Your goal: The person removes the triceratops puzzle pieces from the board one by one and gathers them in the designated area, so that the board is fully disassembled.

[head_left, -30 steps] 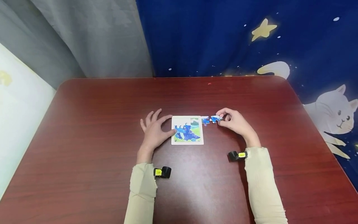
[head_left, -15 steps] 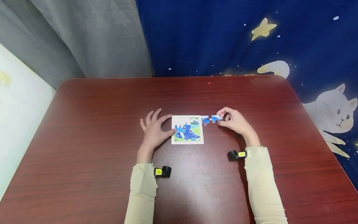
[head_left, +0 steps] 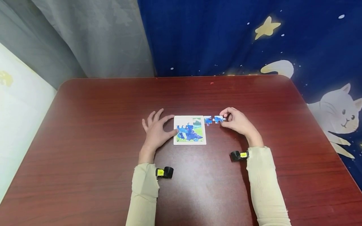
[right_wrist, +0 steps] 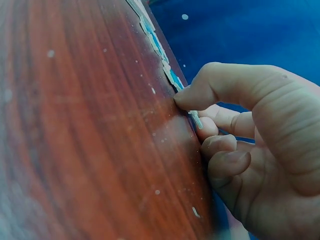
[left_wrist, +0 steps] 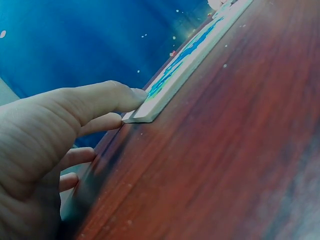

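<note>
My left hand (head_left: 156, 135) touches the left side of a square puzzle tray (head_left: 190, 143). Its thumb presses on the tray's rim and its index fingertip meets the upper left corner; the other fingers are spread. Pieces in the tray form part of a blue dinosaur picture, with a pale, bare area at the upper left. My right hand (head_left: 238, 124) pinches the right end of a blue-and-white puzzle piece (head_left: 218, 119) between thumb and fingers, low at the table. Another puzzle piece (head_left: 207, 120) lies between it and the tray's right side.
The dark red wooden table (head_left: 107, 131) extends around the tray. A blue curtain (head_left: 203, 37) and a grey curtain (head_left: 107, 37) hang behind its far edge. Black wrist cameras (head_left: 168, 172) sit on both forearms.
The pinched puzzle piece has turned a little straighter and shifted slightly right, with a small gap now from the neighbouring piece. My left hand stays on the tray.
</note>
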`<state>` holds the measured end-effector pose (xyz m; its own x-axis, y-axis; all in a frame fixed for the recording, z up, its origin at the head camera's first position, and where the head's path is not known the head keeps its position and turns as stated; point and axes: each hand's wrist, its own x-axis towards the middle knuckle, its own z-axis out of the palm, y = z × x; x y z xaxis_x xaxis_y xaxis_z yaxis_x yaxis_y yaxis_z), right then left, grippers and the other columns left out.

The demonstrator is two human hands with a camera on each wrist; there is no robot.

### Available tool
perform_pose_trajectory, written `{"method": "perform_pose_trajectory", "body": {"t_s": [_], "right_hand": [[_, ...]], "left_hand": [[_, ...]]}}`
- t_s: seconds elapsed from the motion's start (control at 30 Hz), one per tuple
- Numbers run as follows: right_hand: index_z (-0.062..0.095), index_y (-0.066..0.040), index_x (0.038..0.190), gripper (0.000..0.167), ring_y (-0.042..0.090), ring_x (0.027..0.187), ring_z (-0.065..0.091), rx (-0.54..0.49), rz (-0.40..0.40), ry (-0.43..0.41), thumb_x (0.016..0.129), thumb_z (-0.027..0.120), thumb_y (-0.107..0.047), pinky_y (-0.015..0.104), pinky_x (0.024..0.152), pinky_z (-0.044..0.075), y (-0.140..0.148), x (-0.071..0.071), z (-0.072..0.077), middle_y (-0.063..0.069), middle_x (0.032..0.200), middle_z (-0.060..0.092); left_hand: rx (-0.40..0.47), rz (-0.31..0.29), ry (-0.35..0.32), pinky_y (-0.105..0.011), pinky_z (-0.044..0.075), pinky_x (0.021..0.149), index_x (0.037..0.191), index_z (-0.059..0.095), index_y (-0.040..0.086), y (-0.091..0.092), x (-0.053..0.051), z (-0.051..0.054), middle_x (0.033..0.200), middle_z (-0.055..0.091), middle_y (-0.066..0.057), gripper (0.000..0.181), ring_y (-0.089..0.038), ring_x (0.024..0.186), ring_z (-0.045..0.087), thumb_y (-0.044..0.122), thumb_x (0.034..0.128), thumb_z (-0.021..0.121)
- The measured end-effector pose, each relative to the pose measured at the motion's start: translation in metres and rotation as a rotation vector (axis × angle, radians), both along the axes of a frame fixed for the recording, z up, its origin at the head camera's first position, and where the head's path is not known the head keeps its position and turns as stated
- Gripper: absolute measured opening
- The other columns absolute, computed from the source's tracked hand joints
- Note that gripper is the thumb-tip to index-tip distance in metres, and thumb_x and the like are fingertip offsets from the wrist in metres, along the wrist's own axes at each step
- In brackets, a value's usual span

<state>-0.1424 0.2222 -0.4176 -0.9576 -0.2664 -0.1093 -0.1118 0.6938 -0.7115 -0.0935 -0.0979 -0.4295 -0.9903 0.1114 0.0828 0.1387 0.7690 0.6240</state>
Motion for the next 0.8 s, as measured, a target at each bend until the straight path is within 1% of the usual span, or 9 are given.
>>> {"method": "perform_pose_trajectory", "body": {"t_s": [0.37,0.8], "right_hand": [[0.057,-0.002,0.106,0.033,0.02,0.072,0.044,0.022,0.007,0.017,0.075,0.069,-0.005,0.03,0.064,0.037,-0.0037,0.0004,0.0017,0.009,0.092,0.05],[0.058,-0.003,0.107,0.034,0.02,0.071,0.044,0.016,0.006,0.019,0.075,0.069,-0.005,0.03,0.065,0.036,-0.0031,0.0008,0.0016,0.008,0.093,0.049]], "left_hand": [[0.0,0.002,0.0,-0.062,-0.01,0.1,0.126,0.06,0.023,0.0001,-0.0005,0.0,0.148,0.028,-0.008,0.056,-0.031,0.136,0.01,0.04,0.0744,0.073],[-0.001,0.004,0.004,-0.062,-0.01,0.1,0.126,0.06,0.023,0.0003,-0.0005,-0.0002,0.148,0.029,-0.008,0.056,-0.032,0.136,0.011,0.039,0.0743,0.074]]}}
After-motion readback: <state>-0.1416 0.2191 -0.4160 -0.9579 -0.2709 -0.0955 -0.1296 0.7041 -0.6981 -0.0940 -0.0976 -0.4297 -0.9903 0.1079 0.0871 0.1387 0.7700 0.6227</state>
